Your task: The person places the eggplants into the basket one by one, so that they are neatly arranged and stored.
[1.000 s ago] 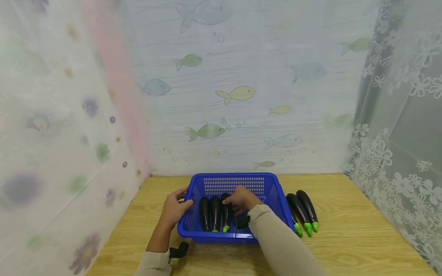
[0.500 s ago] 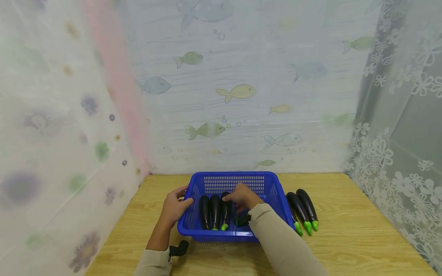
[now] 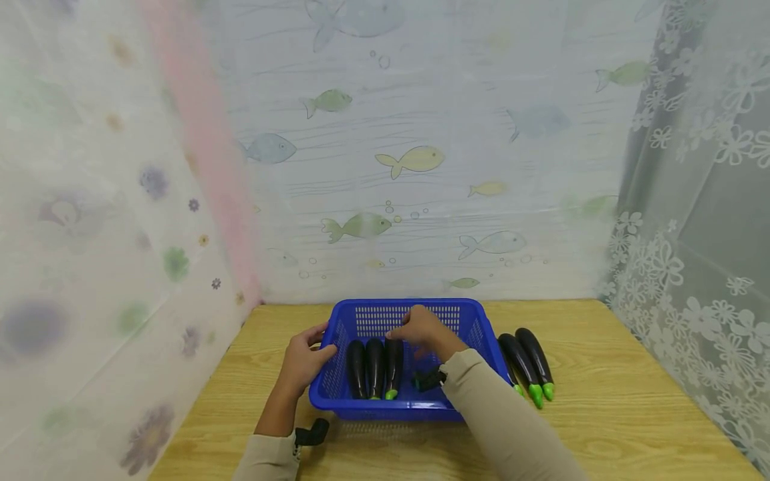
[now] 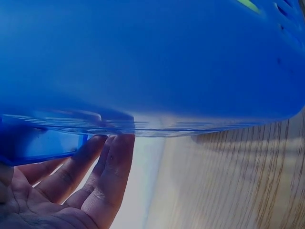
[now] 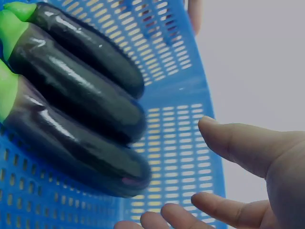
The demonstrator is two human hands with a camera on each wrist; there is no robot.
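Observation:
A blue plastic basket (image 3: 385,407) with slotted sides sits on the table. My left hand (image 3: 302,361) grips its left rim, thumb over the edge; in the left wrist view the fingers (image 4: 109,176) lie against the outside. Three dark eggplants with green stem ends lie side by side in the basket's left half: the left one (image 3: 356,371), the middle one (image 3: 375,369) and the right one (image 3: 394,367). My right hand (image 3: 424,331) is inside the basket at the far end of the right eggplant. In the right wrist view its thumb (image 5: 238,143) and fingers are apart, holding nothing.
Outside the basket's right wall lie several more eggplants (image 3: 522,361) on the wooden table (image 3: 607,401), one partly hidden by the basket. A fish-print sheet (image 3: 415,220) hangs behind the table, with a flowered sheet at left and a lace curtain (image 3: 662,267) at right.
My right hand has let go of the right eggplant and risen slightly away toward the basket's far side. The left hand and the basket have stayed in place.

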